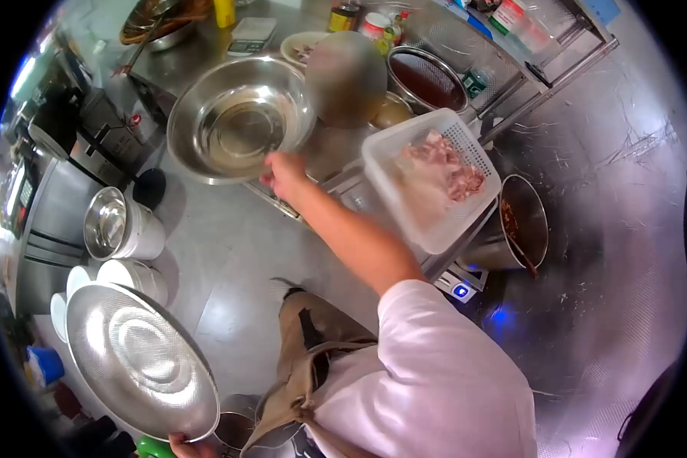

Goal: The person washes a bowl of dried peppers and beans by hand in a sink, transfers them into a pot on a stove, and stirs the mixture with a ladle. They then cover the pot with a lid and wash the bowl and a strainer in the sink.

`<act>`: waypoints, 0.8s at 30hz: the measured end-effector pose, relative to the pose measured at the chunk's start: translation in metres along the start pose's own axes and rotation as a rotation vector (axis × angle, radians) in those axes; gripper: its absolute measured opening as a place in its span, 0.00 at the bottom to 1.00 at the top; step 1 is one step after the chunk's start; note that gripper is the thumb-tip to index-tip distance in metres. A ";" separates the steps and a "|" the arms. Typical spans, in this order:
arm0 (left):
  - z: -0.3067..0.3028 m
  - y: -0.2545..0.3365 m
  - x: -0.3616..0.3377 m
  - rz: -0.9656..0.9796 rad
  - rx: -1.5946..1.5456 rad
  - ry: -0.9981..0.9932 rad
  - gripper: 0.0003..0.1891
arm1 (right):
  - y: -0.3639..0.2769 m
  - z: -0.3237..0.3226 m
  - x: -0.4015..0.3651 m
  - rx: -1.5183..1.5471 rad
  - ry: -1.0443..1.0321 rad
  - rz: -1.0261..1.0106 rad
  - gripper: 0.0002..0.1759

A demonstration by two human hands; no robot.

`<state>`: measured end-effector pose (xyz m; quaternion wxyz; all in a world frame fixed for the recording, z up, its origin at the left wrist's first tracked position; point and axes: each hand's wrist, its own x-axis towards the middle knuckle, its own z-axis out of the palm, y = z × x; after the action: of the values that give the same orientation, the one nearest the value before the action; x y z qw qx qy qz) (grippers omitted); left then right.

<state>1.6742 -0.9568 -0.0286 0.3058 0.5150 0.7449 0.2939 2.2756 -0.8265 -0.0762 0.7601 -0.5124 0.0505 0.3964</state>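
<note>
My right hand [286, 175] is at the near rim of a wide stainless steel basin [195, 141], its fingers closed on the edge. The basin sits upright at the corner of the steel counter, with nothing solid visible inside. At the bottom left, my left hand [191, 446] grips the rim of a large round perforated metal colander [141, 351]. The colander hangs tilted over the floor, its inside facing me. Most of my left hand is cut off by the frame edge. To the right of my forearm stands a white plastic basket [385, 179] of raw meat [450, 168].
White buckets [145, 233] stand on the floor at left. A deep metal pot [538, 229] with a wooden-handled utensil is at right. A mesh strainer [427, 76] lies behind the basket. A scale [252, 34] and bottles [343, 15] line the counter's back. A blurred patch hides part of the counter.
</note>
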 end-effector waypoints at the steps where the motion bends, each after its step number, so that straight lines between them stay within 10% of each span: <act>1: 0.005 0.016 0.008 -0.006 -0.053 0.029 0.25 | 0.003 0.004 -0.027 -0.124 -0.001 0.002 0.09; 11: -0.020 0.158 0.073 0.114 -0.498 0.289 0.21 | 0.145 0.066 -0.127 -0.376 -0.413 0.362 0.06; 15: -0.026 0.036 0.121 -0.541 -0.789 0.567 0.06 | 0.199 0.123 -0.091 -0.656 -0.700 0.594 0.04; 17: -0.010 0.136 0.131 -0.513 -1.113 0.566 0.10 | 0.218 0.174 -0.084 -0.721 -0.804 0.648 0.05; 24: -0.035 0.059 0.158 -0.805 -1.086 0.751 0.11 | 0.327 0.318 -0.129 -0.874 -1.110 0.691 0.15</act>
<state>1.6380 -0.7939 0.0141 0.3257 -0.1519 0.6798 0.6392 1.8693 -0.5847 -0.1061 0.2375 -0.4472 -0.3407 0.7922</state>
